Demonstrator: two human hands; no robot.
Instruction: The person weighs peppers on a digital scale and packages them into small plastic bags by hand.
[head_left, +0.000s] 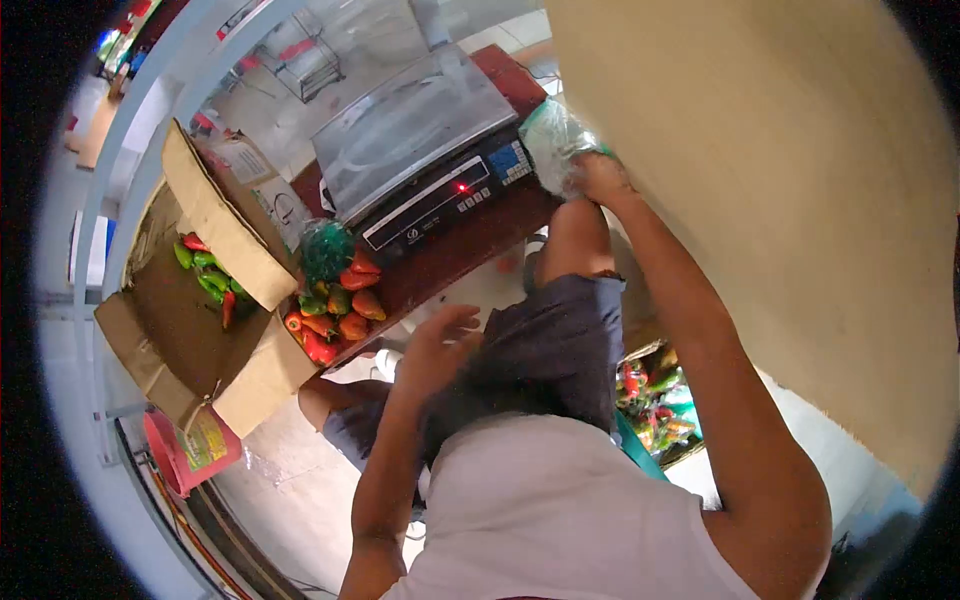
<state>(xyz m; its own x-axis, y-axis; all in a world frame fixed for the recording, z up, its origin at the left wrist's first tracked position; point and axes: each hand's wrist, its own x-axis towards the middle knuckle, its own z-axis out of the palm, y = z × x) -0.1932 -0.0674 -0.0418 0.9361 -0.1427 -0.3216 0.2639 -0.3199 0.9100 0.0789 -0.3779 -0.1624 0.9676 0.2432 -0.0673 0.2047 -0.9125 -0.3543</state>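
One clear bag [548, 138] is at the right end of the scale [415, 110], close against it, and the right hand [605, 180] pinches its near edge, fingers closed on the plastic. On the near side of the scale, well apart from it, the left hand [440, 345] hangs above the lap, fingers loosely bent and slightly spread.

The scale rests on a dark red table [450, 255]; its flat metal pan is on top, and a red light glows on the front panel beside the blue keypad. At its near left corner is a heap of red and green peppers [340, 312], with crumpled green plastic [327, 250] just behind them. Farther left of the scale, an open box [165, 340] has its flaps spread and more green and red peppers inside. Below that box, well apart from the scale, is a pink bucket [170, 450] with a yellow label. To the scale's near right, beyond the right thigh, a second box [686, 455] holds bagged peppers [660, 400]. A tan panel [770, 200] rises right of the scale.
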